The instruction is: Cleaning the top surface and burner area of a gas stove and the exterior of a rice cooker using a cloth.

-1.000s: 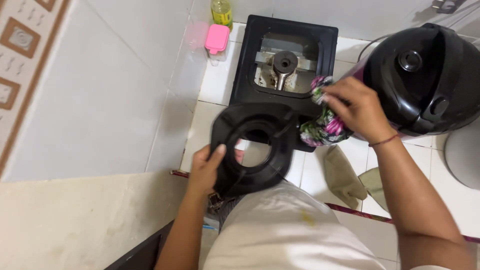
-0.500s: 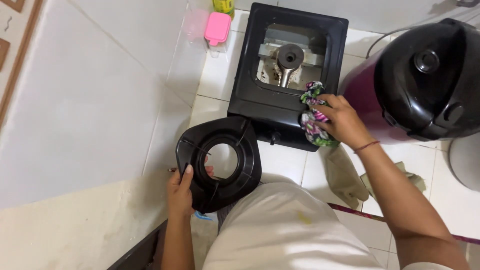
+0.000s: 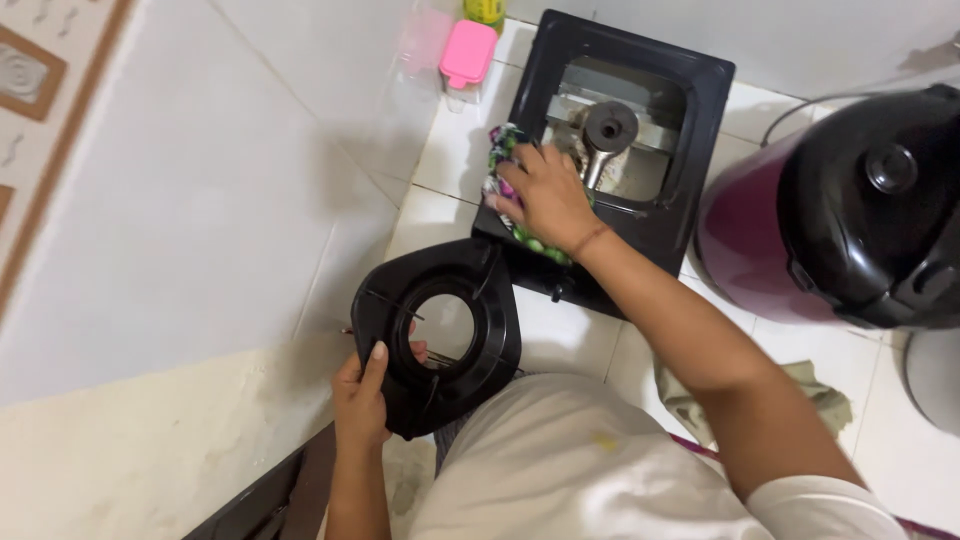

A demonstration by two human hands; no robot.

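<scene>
1. The left hand (image 3: 365, 395) is clamped on the rim of a black pan support (image 3: 440, 335), thumb over its top face, holding it tilted off the counter at about 7 o'clock from the stove.
2. The right hand (image 3: 540, 195) presses flat, fingers together, on a patterned cloth (image 3: 500, 160) at the stove's 9 o'clock edge; most of the cloth is hidden under the palm.
3. The black stove (image 3: 690, 90) has an open recess holding a bare metal burner (image 3: 608, 130).
4. At 11 o'clock from the stove stands a clear container with a pink lid (image 3: 468, 52); what it holds cannot be made out. A yellow-green bottle (image 3: 485, 10) beyond it is cut off by the top edge.
5. A maroon cooker with a black lid (image 3: 850, 210) sits at 3 o'clock, just beside the stove and shut, so nothing inside shows.
6. A crumpled olive rag (image 3: 815, 395) lies half hidden behind the right forearm.
7. A tiled wall (image 3: 250, 180) hems the left side; bare white counter tile (image 3: 560, 330) lies between the pan support and the stove.
</scene>
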